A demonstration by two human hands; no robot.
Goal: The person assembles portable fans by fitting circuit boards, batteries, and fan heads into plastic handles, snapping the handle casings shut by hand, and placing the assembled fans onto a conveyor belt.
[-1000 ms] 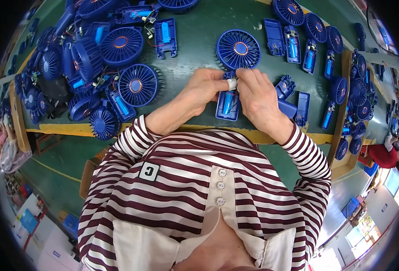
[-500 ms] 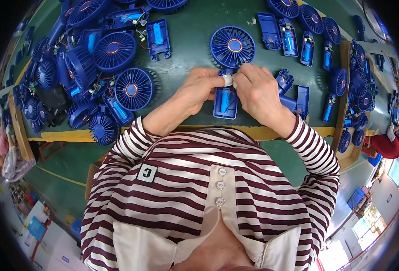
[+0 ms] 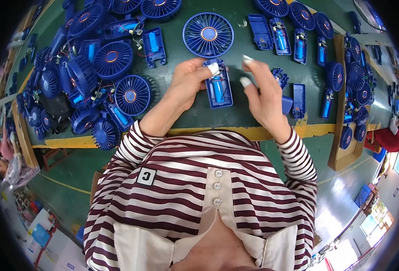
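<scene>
A dark blue handheld fan (image 3: 208, 34) lies before me with its round grille pointing away. Its handle is uncovered, and a light blue battery (image 3: 218, 88) shows inside. My left hand (image 3: 183, 86) grips the handle near the neck, the thumb with a white finger cover pressed on top. To the right of the handle, my right hand (image 3: 266, 94) is raised and apart from it. Its thumb and index finger, white-covered at the tips, are spread with nothing between them. Beside that hand are a small blue fan part (image 3: 280, 77) and a blue handle shell (image 3: 299, 101).
Many blue fans (image 3: 112, 58) are heaped at the left, some with wires and batteries exposed. Opened handles (image 3: 280, 38) and more fans (image 3: 302, 16) lie in a row at the far right. A cardboard box (image 3: 342, 158) of fans stands at the table's right. The table's yellow edge (image 3: 235, 131) runs nearest me.
My right hand has let go of the fan's neck and drawn away to the right, its fingers opening. The fan, still in my left hand, has shifted slightly left and away in the picture.
</scene>
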